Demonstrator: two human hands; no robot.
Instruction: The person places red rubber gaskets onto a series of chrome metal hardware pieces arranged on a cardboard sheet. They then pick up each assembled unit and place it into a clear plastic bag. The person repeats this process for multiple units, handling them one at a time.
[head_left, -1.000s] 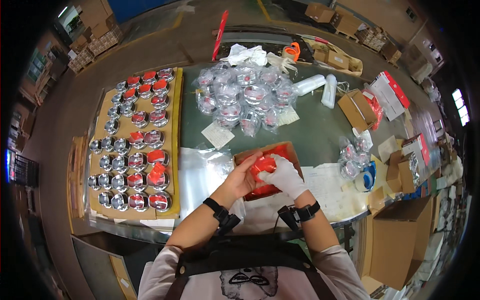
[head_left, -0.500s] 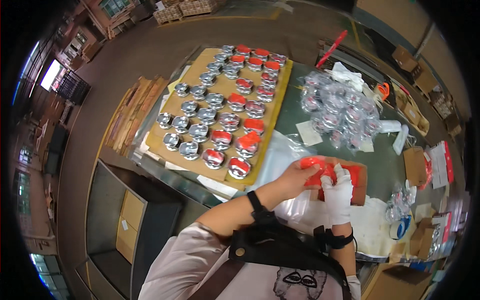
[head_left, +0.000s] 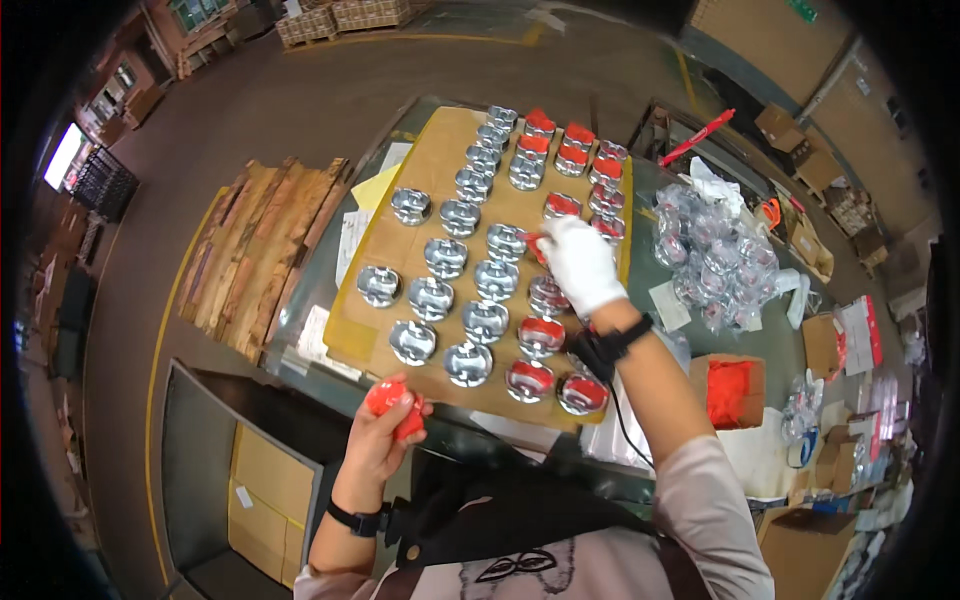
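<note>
My bare left hand [head_left: 385, 430] is closed around a bunch of red plastic packets [head_left: 390, 400], just off the near edge of a cardboard-topped board [head_left: 400, 175]. My right hand [head_left: 580, 265], in a white glove, reaches over the board's right half and pinches a red packet [head_left: 535, 245] beside a shiny round metal part [head_left: 506, 242]. Rows of such chrome-like cup-shaped parts stand on the board. Those toward the right and far side hold red packets; several on the left, like one metal part [head_left: 412, 342], show bare metal. The gloved fingertips are partly hidden.
A small carton [head_left: 757, 390] of red packets stands right of the board. Beyond it is a heap of clear-bagged parts [head_left: 715, 255], with a red stick-like thing [head_left: 698, 138] behind. Left are wooden planks [head_left: 255, 255] and a dark metal bin [head_left: 200, 450] with cardboard inside.
Both hands have left the red-filled carton. My left hand moved left with red packets; my right moved up and left over the board's parts. The view has shifted.
</note>
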